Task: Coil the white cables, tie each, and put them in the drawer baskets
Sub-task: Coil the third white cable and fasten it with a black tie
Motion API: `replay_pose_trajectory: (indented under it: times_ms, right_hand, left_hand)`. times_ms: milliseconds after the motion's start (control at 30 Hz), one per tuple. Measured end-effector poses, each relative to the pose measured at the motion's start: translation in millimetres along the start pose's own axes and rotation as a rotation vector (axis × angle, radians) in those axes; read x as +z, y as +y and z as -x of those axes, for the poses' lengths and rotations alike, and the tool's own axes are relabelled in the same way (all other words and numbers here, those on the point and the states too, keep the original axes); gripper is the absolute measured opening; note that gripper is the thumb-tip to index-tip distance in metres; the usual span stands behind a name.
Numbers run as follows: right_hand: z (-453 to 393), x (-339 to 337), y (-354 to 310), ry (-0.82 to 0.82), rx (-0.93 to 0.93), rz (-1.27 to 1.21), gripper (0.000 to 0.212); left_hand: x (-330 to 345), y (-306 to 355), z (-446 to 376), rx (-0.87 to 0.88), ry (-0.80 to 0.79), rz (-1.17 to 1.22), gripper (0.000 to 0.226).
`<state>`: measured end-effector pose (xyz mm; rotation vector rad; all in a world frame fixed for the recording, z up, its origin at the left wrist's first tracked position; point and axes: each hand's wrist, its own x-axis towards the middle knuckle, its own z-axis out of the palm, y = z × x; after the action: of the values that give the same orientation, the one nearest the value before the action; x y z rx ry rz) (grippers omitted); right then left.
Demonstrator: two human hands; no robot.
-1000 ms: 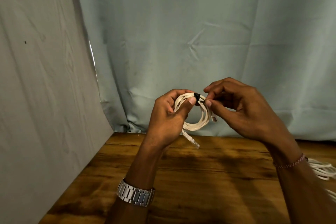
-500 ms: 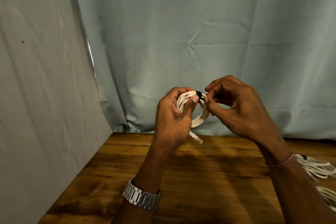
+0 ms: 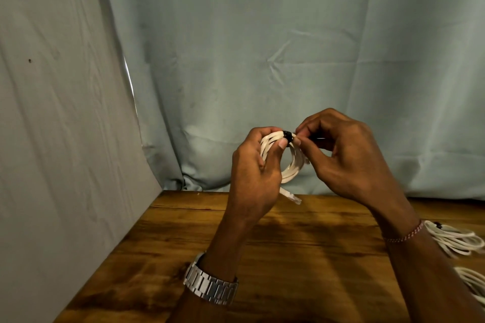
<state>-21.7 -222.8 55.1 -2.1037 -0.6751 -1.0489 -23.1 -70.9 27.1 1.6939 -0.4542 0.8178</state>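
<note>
Just right of centre frame, above the wooden table [image 3: 183, 244], the left hand [image 3: 253, 178] curls round the coiled white cable [image 3: 291, 173], thumb pressed beside the black tie [image 3: 288, 136] at the coil's top. To its right, the right hand [image 3: 349, 160] pinches the tie's loose end. The cable looks light, springy and likely to unwind, so holding is best done at the tied bunch, not the dangling connector [image 3: 291, 195]. At the right edge lie more coiled cables [image 3: 456, 241]. No drawer baskets are visible.
</note>
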Motion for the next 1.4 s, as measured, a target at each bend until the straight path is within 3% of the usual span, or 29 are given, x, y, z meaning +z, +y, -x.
replay_pose_trajectory:
  times_ms: [233, 500, 633, 933, 1167, 1400]
  right_hand:
    - [1.9, 1.3, -3.3, 0.027, -0.055, 0.075, 0.006]
    - [1.5, 2.0, -1.7, 0.015, -0.058, 0.017, 0.002]
    - [2.2, 7.3, -4.1, 0.050, -0.058, -0.002, 0.005]
    - [2.7, 16.5, -1.6, 0.115, -0.085, 0.030, 0.014]
    - [1.0, 13.1, -1.4, 0.116, -0.072, -0.095, 0.022]
    - [-0.2, -3.2, -9.4, 0.024, 0.045, -0.221, 0.013]
  left_hand:
    - [-3.0, 0.3, 1.0, 0.001, -0.087, -0.031, 0.024]
    - [-6.6, 4.9, 1.3, 0.047, -0.093, -0.064, 0.021]
    - [-10.6, 3.5, 0.1, 0.049, -0.173, -0.135, 0.025]
    - [-9.9, 1.6, 2.1, 0.005, -0.226, -0.105, 0.022]
    - [-17.1, 3.4, -2.2, -0.080, -0.232, 0.026, 0.020]
    - [-20.6, 7.3, -4.3, -0.137, -0.237, 0.133, 0.019]
